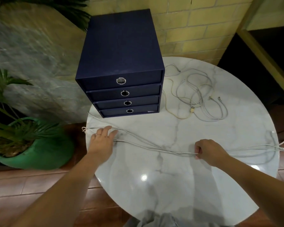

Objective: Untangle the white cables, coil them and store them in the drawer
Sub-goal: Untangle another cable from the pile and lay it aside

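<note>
while the left hand [103,138] lies flat with fingers spread, pressing the white cables [146,145] onto the tabletop [170,185] near its left edge, the right hand [206,150] pinches the same bundle between curled fingers and thumb, well apart to the right. the strands run roughly straight across the marble between the two hands. loose ends trail past the left hand over the rim, and more slack and plugs lie beyond the right hand by the right edge. farther back, a tangle of cables [195,95] sits in loops just right of a navy drawer unit [121,63], its four drawers all closed. a green pot [34,145] holding a plant stands on the floor to the left.
</note>
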A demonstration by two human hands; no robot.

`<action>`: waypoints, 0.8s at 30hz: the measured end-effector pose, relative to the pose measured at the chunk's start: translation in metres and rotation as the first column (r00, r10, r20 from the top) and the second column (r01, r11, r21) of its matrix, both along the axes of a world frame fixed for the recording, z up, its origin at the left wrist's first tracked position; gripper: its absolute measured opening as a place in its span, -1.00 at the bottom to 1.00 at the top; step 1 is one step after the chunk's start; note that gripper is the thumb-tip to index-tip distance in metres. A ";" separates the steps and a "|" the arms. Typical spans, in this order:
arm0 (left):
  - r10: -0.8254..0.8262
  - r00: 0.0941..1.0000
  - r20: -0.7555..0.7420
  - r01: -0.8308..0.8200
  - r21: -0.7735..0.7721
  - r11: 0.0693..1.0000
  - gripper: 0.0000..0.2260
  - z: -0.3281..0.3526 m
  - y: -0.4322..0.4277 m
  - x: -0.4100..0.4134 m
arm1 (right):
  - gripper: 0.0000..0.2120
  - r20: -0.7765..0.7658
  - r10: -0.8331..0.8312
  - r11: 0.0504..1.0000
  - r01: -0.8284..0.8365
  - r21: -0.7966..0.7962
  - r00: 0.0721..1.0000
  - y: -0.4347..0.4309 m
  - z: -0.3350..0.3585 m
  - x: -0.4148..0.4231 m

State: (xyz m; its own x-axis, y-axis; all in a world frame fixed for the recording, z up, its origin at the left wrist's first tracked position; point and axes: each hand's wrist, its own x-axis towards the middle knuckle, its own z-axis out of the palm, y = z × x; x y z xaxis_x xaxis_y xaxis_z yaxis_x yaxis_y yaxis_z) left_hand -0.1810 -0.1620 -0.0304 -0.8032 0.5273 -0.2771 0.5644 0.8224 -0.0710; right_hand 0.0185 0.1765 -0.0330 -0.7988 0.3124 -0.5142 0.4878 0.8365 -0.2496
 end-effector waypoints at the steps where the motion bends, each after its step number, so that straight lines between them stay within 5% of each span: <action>1: 0.038 0.999 0.011 -0.039 0.071 0.997 -0.50 -0.002 0.002 0.005 | -0.76 0.001 0.001 1.000 -0.001 0.001 1.000 0.000 0.000 0.000; 6: 0.387 0.919 0.073 -0.387 0.356 0.851 -0.66 -0.006 -0.008 0.004 | -0.71 -0.002 0.024 1.000 -0.024 0.005 1.000 0.000 -0.001 0.000; 15: 0.469 0.869 0.158 -0.488 0.115 0.865 -0.28 -0.014 -0.026 -0.027 | -0.68 0.011 0.036 0.999 -0.036 0.040 0.999 -0.001 -0.003 -0.002; 24: 0.414 0.910 0.013 -0.414 0.057 0.909 -0.32 -0.009 -0.012 -0.073 | -0.71 0.025 0.011 0.999 -0.012 0.031 1.000 0.002 -0.007 -0.002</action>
